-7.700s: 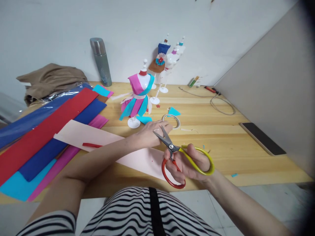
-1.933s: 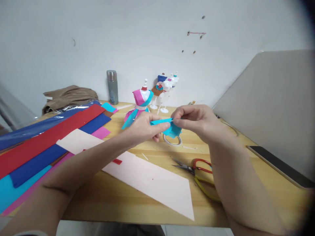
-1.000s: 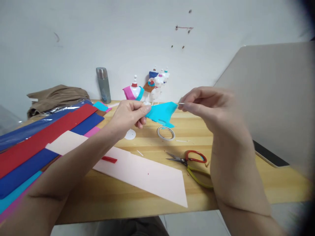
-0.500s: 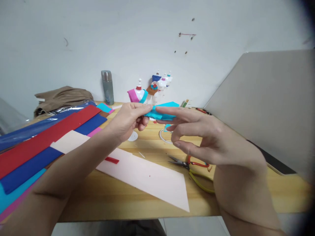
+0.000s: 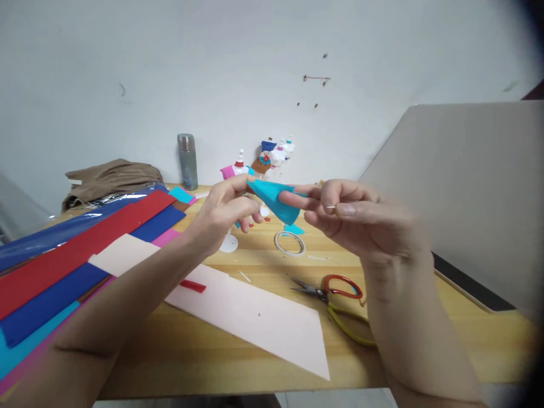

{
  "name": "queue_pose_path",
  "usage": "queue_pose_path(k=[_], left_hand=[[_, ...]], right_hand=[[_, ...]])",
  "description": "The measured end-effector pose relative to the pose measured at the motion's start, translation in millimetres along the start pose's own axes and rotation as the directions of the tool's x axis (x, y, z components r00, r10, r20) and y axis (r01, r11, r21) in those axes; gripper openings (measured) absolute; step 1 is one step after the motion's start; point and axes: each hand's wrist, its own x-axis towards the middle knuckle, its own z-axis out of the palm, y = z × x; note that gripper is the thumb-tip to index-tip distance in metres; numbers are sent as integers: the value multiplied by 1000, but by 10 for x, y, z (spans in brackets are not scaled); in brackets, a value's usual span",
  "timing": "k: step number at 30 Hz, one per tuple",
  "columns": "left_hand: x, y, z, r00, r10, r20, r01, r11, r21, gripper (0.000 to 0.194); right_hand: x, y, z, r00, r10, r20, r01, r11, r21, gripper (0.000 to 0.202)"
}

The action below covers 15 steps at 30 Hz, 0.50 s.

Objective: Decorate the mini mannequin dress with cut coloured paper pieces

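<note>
A turquoise piece of paper or cloth point(image 5: 278, 203), curved to a point at its left, hangs in the air between both hands. My left hand point(image 5: 232, 209) touches the pointed end with its fingertips, other fingers curled below. My right hand point(image 5: 357, 218) has two fingers against the piece's right part, one over its face and another behind. Its thumb and index finger pinch a tiny pale thing point(image 5: 330, 207), too small to name. Beneath lie a white ring of tape point(image 5: 289, 242) and a small turquoise scrap point(image 5: 294, 229).
Scissors point(image 5: 327, 292) with red and yellow handles lie beside a pale pink sheet point(image 5: 263, 317). Coloured strips point(image 5: 85, 255) fill the left. Small dressed mannequins point(image 5: 240, 169), a flask point(image 5: 187, 161) and a brown cloth point(image 5: 114, 178) stand or lie behind. A large grey panel point(image 5: 471, 192) stands right.
The turquoise piece has opened from a flatter, bunched shape into a curved, pointed one. My right hand has turned, its thumb and index finger now pinched. The view has tilted slightly up.
</note>
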Motion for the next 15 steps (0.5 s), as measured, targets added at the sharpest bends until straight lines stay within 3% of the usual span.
queue_pose_path(k=[4, 8, 11, 15], left_hand=[[5, -4, 50, 999, -44, -23, 46, 994, 95, 17], [28, 4, 41, 993, -115, -23, 117, 973, 201, 18], [37, 16, -19, 982, -169, 82, 134, 936, 325, 18], [37, 9, -96, 967, -157, 198, 66, 913, 403, 18]], right_hand=[[21, -23, 39, 996, 71, 46, -74, 995, 66, 25], [-9, -25, 0, 996, 79, 41, -80, 997, 17, 20], [-27, -3, -18, 997, 72, 27, -71, 997, -21, 19], [-12, 34, 14, 987, 90, 131, -91, 996, -4, 17]])
